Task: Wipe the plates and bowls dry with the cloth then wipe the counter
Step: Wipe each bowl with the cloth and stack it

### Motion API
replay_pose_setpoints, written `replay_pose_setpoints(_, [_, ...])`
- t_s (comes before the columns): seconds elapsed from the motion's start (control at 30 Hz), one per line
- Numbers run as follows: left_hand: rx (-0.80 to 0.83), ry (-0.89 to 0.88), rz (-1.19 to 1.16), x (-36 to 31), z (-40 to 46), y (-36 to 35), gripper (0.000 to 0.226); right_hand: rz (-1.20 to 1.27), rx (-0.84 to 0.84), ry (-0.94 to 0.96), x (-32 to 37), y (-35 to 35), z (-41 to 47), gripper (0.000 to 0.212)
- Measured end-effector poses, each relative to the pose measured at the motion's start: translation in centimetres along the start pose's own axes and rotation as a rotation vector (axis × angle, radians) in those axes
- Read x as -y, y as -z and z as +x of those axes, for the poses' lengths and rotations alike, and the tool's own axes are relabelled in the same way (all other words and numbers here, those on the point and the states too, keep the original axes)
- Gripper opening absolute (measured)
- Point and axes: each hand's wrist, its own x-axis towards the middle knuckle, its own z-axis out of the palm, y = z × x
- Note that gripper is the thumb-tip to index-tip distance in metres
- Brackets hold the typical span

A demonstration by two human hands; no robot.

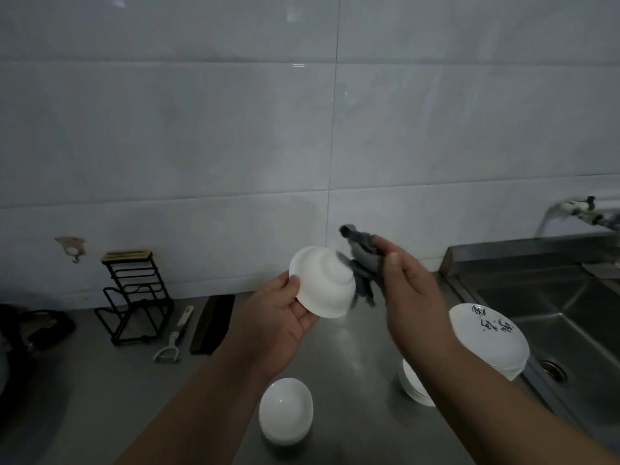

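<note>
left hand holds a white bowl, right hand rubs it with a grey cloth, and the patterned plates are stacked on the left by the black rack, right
Not quite. The head view shows the patterned plates stacked on the right, next to the sink, not by the black rack. The rest holds: the left hand holds a white bowl and the right hand rubs it with a grey cloth.

Dim kitchen, large pale grey wall tiles [208,135] with thin grout lines, stainless steel sink basin [567,317] at right, wall-mounted tap [570,209] above it, black wire rack [134,297] against the wall at left.
</note>
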Motion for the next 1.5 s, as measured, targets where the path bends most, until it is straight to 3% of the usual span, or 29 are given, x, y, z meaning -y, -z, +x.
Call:
replay_pose_setpoints(0.1, [0.043, -0.036, -0.020, 0.4, -0.1, -0.4, 0.036, -0.337, 0.232, 0.183, -1.7, -0.7, -1.8, 0.053])
replay_pose_setpoints(0.27, [0.048, -0.072, 0.037, 1.2, 0.0, -0.5, 0.038, -0.634, 0.240, 0.523, -2.1, 0.8, -2.4, 0.052])
replay_pose_setpoints(0.33, [0.076, -0.060, 0.074, 1.5, -0.3, -1.0, 0.038, -0.659, 0.310, 0.601, -2.2, 1.8, -1.0, 0.051])
replay_pose_setpoints(0.4, [0.085, -0.065, 0.095, 1.7, -0.3, -1.9, 0.038, -0.658, 0.352, 0.562, -2.3, 2.7, 0.5, 0.053])
replay_pose_setpoints(0.53, [0.033, -0.095, 0.082, 2.7, 0.0, -4.4, 0.037, -0.600, 0.254, 0.441, -3.1, 3.4, -0.4, 0.056])
replay_pose_setpoints(0.67, [0.013, -0.097, 0.086, 4.6, -0.2, -6.6, 0.036, -0.567, 0.272, 0.554, -3.2, 5.3, -0.9, 0.054])
replay_pose_setpoints(0.8, [0.060, -0.106, 0.277, 5.8, -0.5, -8.6, 0.032, -0.567, 0.393, 0.693, -0.9, 8.4, 3.4, 0.045])
replay_pose_setpoints(0.93, [0.023, -0.170, 0.360, 6.3, 0.2, -9.8, 0.031, -0.374, 0.374, 0.516, 0.3, 9.8, 6.4, 0.037])
replay_pose_setpoints(1.07, [-0.043, -0.260, 0.203, 6.8, 1.2, -11.2, 0.032, -0.124, 0.246, 0.154, -2.2, 10.1, 4.1, 0.055])
replay_pose_setpoints(1.17, [-0.049, -0.259, 0.157, 7.8, 1.5, -11.8, 0.030, -0.093, 0.271, 0.174, -3.3, 10.0, 1.6, 0.067])
replay_pose_setpoints(1.33, [-0.005, -0.194, 0.083, 9.5, 1.2, -13.8, 0.035, -0.149, 0.138, 0.335, -1.1, 11.8, 6.1, 0.044])
replay_pose_setpoints(1.5, [0.044, -0.213, 0.054, 9.7, 2.2, -14.8, 0.032, 0.043, 0.007, 0.108, -2.3, 10.8, 3.0, 0.049])
